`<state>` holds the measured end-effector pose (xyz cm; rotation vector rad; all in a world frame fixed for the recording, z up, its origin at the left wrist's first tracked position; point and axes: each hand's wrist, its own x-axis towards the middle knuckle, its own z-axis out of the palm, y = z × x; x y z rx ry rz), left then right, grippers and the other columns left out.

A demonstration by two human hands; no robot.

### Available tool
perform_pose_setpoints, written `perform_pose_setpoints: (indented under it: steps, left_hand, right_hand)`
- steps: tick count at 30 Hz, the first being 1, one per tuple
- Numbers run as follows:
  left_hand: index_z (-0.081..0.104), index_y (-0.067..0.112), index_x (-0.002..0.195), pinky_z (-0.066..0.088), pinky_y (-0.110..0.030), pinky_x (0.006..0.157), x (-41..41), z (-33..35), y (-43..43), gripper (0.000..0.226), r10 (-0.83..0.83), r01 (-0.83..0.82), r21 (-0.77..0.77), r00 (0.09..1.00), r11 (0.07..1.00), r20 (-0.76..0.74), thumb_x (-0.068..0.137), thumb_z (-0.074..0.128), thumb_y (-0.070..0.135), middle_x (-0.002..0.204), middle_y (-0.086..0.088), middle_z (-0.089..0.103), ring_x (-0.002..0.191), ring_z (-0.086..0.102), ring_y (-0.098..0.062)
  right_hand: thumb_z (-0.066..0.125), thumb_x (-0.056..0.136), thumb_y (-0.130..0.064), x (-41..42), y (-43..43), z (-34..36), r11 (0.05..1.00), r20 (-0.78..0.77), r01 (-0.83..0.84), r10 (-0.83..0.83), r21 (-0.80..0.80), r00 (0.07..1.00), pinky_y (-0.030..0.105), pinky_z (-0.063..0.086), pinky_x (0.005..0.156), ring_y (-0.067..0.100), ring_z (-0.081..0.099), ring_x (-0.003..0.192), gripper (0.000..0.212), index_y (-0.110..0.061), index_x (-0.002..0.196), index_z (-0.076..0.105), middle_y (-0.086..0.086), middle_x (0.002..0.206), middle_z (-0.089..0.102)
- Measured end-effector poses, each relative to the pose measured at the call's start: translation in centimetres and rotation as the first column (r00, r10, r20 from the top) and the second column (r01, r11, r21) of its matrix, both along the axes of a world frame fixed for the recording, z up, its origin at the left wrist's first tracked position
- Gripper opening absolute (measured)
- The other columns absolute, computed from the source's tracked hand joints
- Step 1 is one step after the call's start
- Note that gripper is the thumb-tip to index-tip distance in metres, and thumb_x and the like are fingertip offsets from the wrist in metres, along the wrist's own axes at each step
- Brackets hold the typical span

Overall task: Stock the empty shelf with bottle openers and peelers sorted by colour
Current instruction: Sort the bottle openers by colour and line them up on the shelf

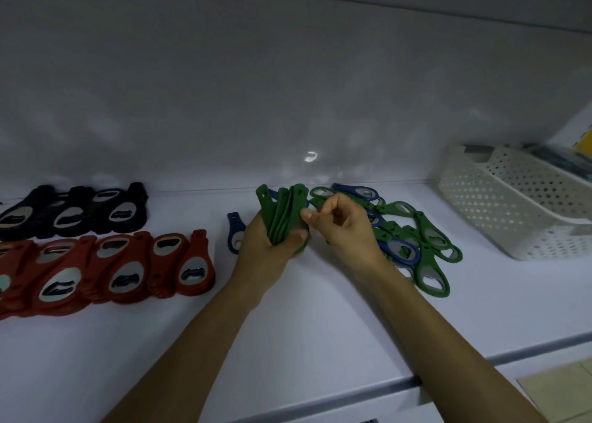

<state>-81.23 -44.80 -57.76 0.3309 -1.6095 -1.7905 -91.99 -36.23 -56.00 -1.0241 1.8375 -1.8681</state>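
The left hand (269,243) clamps a fanned bunch of green bottle openers (280,212) over the shelf (320,320). The right hand (346,230), fingers curled, meets the bunch's edge; pinching or not, I can't tell.

White shelf (304,333) holds bottle openers (128,272) and basket (512,211).

I seem to stand in a shop: the white laminate shelf (288,326) carries many identical red plastic bottle openers (105,272) at 9 o'clock and a cream perforated plastic basket (499,211) at 3 o'clock.
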Motion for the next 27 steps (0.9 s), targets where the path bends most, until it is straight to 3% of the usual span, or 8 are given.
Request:
perform_pose_setpoints:
  steps: [3, 5, 8, 12, 18, 22, 24, 27]
  left_hand:
    - [0.061, 0.033, 0.097, 0.053, -0.016, 0.068, -0.1, -0.5, 0.2, 0.036, -0.048, 0.050, -0.115, 0.999, 0.992, 0.025, 0.084, 0.064, 0.000, 0.087, 0.016, 0.070, 0.086, 0.066, -0.003]
    - [0.059, 0.039, 0.096, 0.052, -0.015, 0.073, -0.3, -1.1, 0.5, 0.037, -0.024, 0.070, -0.286, 0.987, 0.956, 0.162, 0.085, 0.063, 0.004, 0.087, 0.015, 0.068, 0.091, 0.065, -0.004]
    - [0.056, 0.033, 0.094, 0.050, -0.011, 0.068, -0.7, -1.6, 0.5, 0.026, 0.117, 0.053, -0.532, 0.953, 0.845, 0.280, 0.084, 0.060, 0.010, 0.080, 0.018, 0.060, 0.081, 0.061, 0.002]
    - [0.047, 0.038, 0.076, 0.041, -0.006, 0.053, -1.1, -1.1, 0.6, 0.023, 0.183, 0.021, -0.621, 0.948, 0.784, 0.262, 0.081, 0.058, 0.019, 0.063, 0.016, 0.057, 0.064, 0.057, 0.006]
    - [0.058, 0.027, 0.101, 0.052, -0.025, 0.070, -0.2, 1.4, 1.1, 0.013, 0.057, -0.066, 0.115, 0.995, 0.991, 0.076, 0.095, 0.046, 0.027, 0.104, -0.003, 0.067, 0.089, 0.065, -0.012]
    - [0.068, 0.013, 0.090, 0.052, -0.035, 0.080, -0.6, 3.9, 1.5, 0.051, 0.146, 0.013, 0.770, 0.980, 0.638, -0.138, 0.089, 0.044, 0.058, 0.090, -0.009, 0.072, 0.091, 0.068, -0.024]
    - [0.063, 0.013, 0.070, 0.051, -0.035, 0.078, -0.4, 3.9, 1.8, 0.048, 0.203, 0.016, 0.843, 0.968, 0.538, -0.148, 0.092, 0.045, 0.052, 0.074, -0.005, 0.067, 0.085, 0.065, -0.024]
    - [0.060, 0.012, 0.074, 0.052, -0.034, 0.075, 0.7, 3.9, 1.8, 0.044, 0.269, -0.117, 0.799, 0.961, 0.589, -0.058, 0.099, 0.038, 0.041, 0.082, -0.007, 0.066, 0.084, 0.066, -0.023]
  right_hand:
    - [0.071, 0.079, -0.039, 0.7, 0.1, 0.1, 0.988, -0.015, -0.133, 0.134, 0.085, 0.991, 0.018, 0.048, 0.074, 0.013, 0.060, 0.088, 0.041, -0.009, 0.106, 0.061, 0.003, 0.098, 0.064]
    - [0.073, 0.080, -0.028, 1.3, -0.1, 0.0, 0.979, -0.040, -0.170, 0.175, 0.114, 0.984, 0.011, 0.048, 0.075, 0.012, 0.062, 0.094, 0.046, -0.006, 0.118, 0.061, 0.005, 0.105, 0.065]
    - [0.063, 0.088, -0.007, 2.3, -0.6, 0.0, 0.989, -0.050, -0.145, 0.144, -0.018, 0.988, 0.009, 0.046, 0.079, 0.006, 0.065, 0.095, 0.014, -0.003, 0.100, 0.070, 0.007, 0.103, 0.070]
    - [0.051, 0.095, -0.006, 2.4, -1.1, 0.0, 0.991, -0.017, -0.134, 0.133, -0.030, 0.991, 0.015, 0.047, 0.085, 0.012, 0.066, 0.098, 0.023, -0.012, 0.087, 0.073, 0.007, 0.102, 0.072]
    - [0.047, 0.097, -0.019, 2.7, -1.7, 3.1, 0.973, 0.356, -0.015, 0.099, -0.231, 0.929, 0.028, 0.055, 0.083, 0.019, 0.069, 0.085, 0.028, 0.002, 0.090, 0.065, 0.014, 0.096, 0.072]
    - [0.053, 0.092, -0.012, 6.1, -2.3, 2.9, 0.957, 0.430, 0.058, 0.073, -0.284, 0.900, 0.034, 0.055, 0.084, 0.021, 0.069, 0.080, 0.011, -0.010, 0.097, 0.063, 0.008, 0.077, 0.071]
    - [0.058, 0.089, -0.006, 7.8, -2.5, 2.0, 0.957, 0.436, 0.053, 0.081, -0.287, 0.896, 0.034, 0.056, 0.083, 0.020, 0.068, 0.076, 0.017, -0.016, 0.102, 0.063, 0.007, 0.072, 0.069]
    - [0.063, 0.087, -0.012, 8.4, -2.7, 1.9, 0.955, 0.459, 0.031, 0.113, -0.294, 0.881, 0.032, 0.056, 0.076, 0.019, 0.069, 0.073, 0.021, -0.019, 0.070, 0.073, 0.007, 0.072, 0.071]
